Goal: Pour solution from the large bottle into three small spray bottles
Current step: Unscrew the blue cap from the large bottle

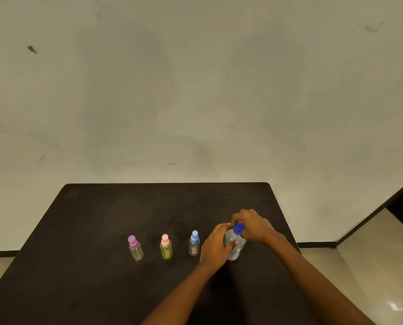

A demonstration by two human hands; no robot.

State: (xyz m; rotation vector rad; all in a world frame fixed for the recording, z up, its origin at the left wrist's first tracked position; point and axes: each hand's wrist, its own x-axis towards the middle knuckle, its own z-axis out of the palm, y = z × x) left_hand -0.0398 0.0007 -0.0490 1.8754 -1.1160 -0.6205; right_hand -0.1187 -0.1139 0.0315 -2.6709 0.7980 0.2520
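A: Where's the large bottle (239, 250)?
B: On the counter (102, 219), just right of the row of purple sprayer (135, 248), pink sprayer (165, 247) and blue sprayer (194, 243).
A: And the hands?
B: The left hand (215, 247) grips its body. The right hand (252, 225) curls round its blue cap (238, 227).

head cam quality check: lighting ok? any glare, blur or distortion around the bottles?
Head view: dim, warm yellow cast; the dark table swallows shadows. Head view: one glare patch on the floor, none on the large bottle. Head view: left hand and right hand slightly soft; wide-angle splay at table edges.
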